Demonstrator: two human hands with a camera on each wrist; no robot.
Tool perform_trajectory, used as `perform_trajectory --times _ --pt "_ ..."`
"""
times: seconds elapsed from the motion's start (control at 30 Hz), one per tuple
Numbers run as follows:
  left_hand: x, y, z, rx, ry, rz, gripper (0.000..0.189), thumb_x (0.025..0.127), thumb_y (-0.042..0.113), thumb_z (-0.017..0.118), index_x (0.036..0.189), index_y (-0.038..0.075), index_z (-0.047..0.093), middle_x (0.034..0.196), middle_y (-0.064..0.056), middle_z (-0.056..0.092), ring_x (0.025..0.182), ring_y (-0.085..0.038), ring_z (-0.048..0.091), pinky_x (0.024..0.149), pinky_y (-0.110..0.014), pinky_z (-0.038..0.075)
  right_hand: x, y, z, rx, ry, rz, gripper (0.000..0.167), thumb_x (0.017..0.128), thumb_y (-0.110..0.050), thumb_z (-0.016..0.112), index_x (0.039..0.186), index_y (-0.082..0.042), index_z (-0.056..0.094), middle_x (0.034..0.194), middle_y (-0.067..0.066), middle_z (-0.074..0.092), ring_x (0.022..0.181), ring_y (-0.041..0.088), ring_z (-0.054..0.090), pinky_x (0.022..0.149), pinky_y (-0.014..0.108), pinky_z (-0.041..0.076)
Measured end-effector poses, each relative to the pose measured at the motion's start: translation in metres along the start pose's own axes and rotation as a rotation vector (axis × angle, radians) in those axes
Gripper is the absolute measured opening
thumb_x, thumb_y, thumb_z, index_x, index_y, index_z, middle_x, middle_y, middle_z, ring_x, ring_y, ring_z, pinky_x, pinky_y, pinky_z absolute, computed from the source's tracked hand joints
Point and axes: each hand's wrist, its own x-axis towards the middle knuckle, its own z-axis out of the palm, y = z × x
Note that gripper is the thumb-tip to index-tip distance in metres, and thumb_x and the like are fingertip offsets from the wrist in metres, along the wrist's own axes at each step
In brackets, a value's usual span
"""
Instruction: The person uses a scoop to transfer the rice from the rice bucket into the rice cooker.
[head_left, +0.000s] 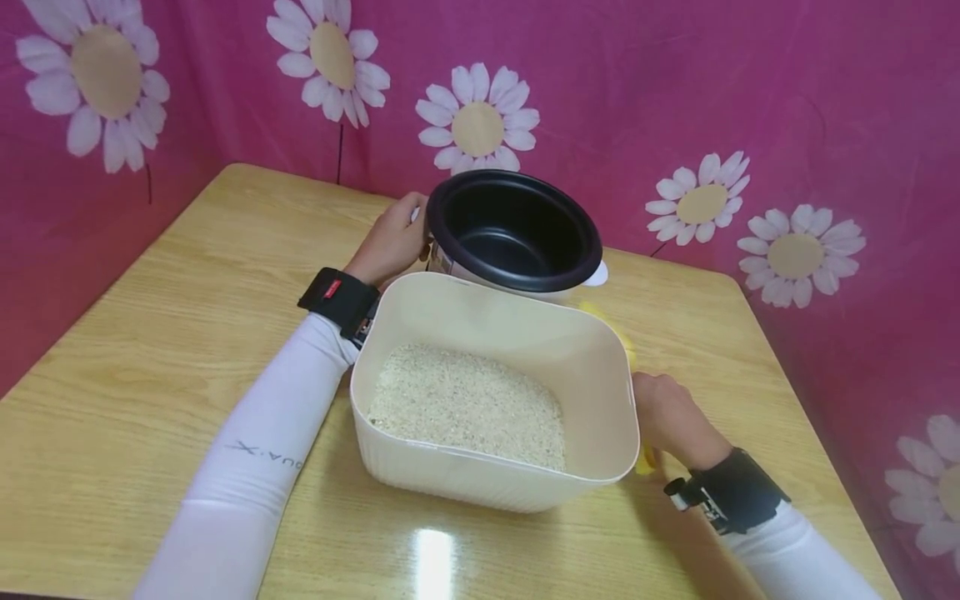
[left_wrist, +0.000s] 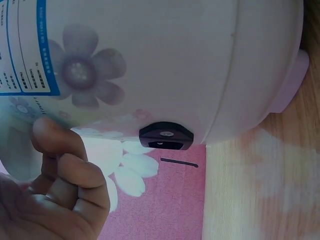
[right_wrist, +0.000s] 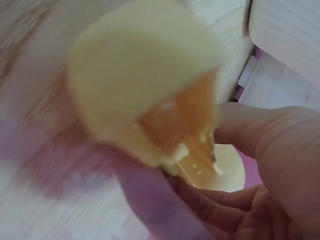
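Note:
My left hand (head_left: 393,237) grips the side handle of a white rice cooker (left_wrist: 170,55) with a flower print; the fingers curl around the handle in the left wrist view. The cooker's black inner pot (head_left: 513,233) faces up without a lid and looks bare inside. In front of the cooker stands a cream plastic bin (head_left: 480,483), partly filled with pale rice grains (head_left: 468,408). At the bin's right side my right hand (head_left: 675,421) holds a yellow plastic scoop (right_wrist: 145,75), blurred in the right wrist view. The bin hides part of the scoop in the head view.
All of this stands on a light wooden table (head_left: 225,292). Behind and beside it hangs a magenta cloth (head_left: 600,108) with white daisies. A black power socket (left_wrist: 166,135) sits low on the cooker's side.

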Motion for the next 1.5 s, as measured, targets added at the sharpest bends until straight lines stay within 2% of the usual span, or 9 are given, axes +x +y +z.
perform_trajectory --times 0.2,0.37,0.53,0.7,0.8,0.9,1.03,1.2,1.5 --pt "0.001 0.0 0.0 0.003 -0.006 0.005 0.044 0.111 0.042 0.041 0.131 0.005 0.054 0.101 -0.014 0.056 0.08 -0.024 0.057 0.068 -0.024 0.05 -0.004 0.003 -0.006 -0.012 0.03 0.053 0.023 0.094 -0.022 0.059 0.084 -0.002 0.058 0.071 0.008 0.057 0.061 0.021 0.054 0.047 0.028 0.043" --pt "0.0 0.001 0.0 -0.011 -0.012 0.004 0.044 0.111 0.041 0.041 0.133 0.004 0.053 0.104 -0.015 0.056 0.082 -0.023 0.057 0.069 -0.022 0.052 -0.009 0.003 -0.017 0.038 0.038 0.113 0.029 0.096 -0.028 0.062 0.095 0.001 0.054 0.072 0.011 0.057 0.056 0.022 0.054 0.046 0.028 0.045" --pt "-0.002 0.002 0.001 -0.013 -0.011 0.008 0.044 0.111 0.04 0.041 0.133 0.005 0.053 0.102 -0.014 0.056 0.081 -0.023 0.057 0.069 -0.022 0.052 -0.014 0.004 -0.032 0.101 0.019 0.176 0.031 0.096 -0.021 0.061 0.106 0.004 0.047 0.072 0.013 0.053 0.049 0.022 0.052 0.042 0.024 0.046" --pt "0.0 0.001 0.0 -0.021 -0.012 0.01 0.044 0.111 0.04 0.041 0.133 0.004 0.053 0.102 -0.014 0.056 0.08 -0.022 0.057 0.068 -0.022 0.052 -0.02 0.007 -0.047 0.073 0.056 0.163 0.034 0.098 -0.018 0.057 0.113 0.009 0.042 0.074 0.014 0.052 0.054 0.022 0.051 0.047 0.025 0.045" --pt "0.001 0.0 -0.001 -0.023 -0.014 0.011 0.043 0.111 0.04 0.041 0.132 0.005 0.054 0.102 -0.013 0.055 0.08 -0.022 0.057 0.068 -0.021 0.052 -0.025 0.006 -0.056 0.047 0.134 0.155 0.033 0.099 -0.019 0.052 0.113 0.009 0.042 0.074 0.014 0.051 0.058 0.023 0.05 0.05 0.028 0.043" --pt "0.002 0.0 -0.001 -0.026 -0.018 0.012 0.043 0.111 0.04 0.041 0.132 0.005 0.053 0.102 -0.013 0.055 0.08 -0.022 0.057 0.068 -0.021 0.052 -0.032 0.003 -0.064 0.024 0.25 0.144 0.03 0.099 -0.021 0.046 0.109 0.007 0.044 0.073 0.013 0.051 0.058 0.023 0.047 0.05 0.03 0.039" --pt "0.002 0.0 -0.002 -0.03 -0.018 0.01 0.044 0.111 0.041 0.041 0.133 0.005 0.053 0.103 -0.014 0.055 0.082 -0.023 0.056 0.069 -0.021 0.052 -0.044 -0.003 -0.073 0.035 0.362 0.14 0.028 0.101 -0.021 0.042 0.111 0.004 0.046 0.076 0.013 0.05 0.059 0.024 0.046 0.05 0.03 0.036" --pt "0.0 0.002 -0.001 -0.03 -0.011 0.008 0.045 0.111 0.041 0.041 0.134 0.005 0.054 0.104 -0.014 0.055 0.083 -0.023 0.056 0.069 -0.021 0.051 -0.055 -0.01 -0.081 0.058 0.441 0.126 0.031 0.101 -0.022 0.039 0.122 0.0 0.046 0.081 0.013 0.052 0.063 0.024 0.046 0.053 0.031 0.035" --pt "-0.002 0.002 0.001 -0.035 -0.002 0.011 0.044 0.111 0.041 0.04 0.132 0.005 0.053 0.103 -0.013 0.055 0.084 -0.023 0.055 0.07 -0.022 0.051 -0.065 -0.023 -0.091 0.014 0.553 0.035 0.03 0.106 -0.027 0.038 0.117 -0.003 0.052 0.072 0.009 0.049 0.061 0.023 0.042 0.056 0.032 0.034"
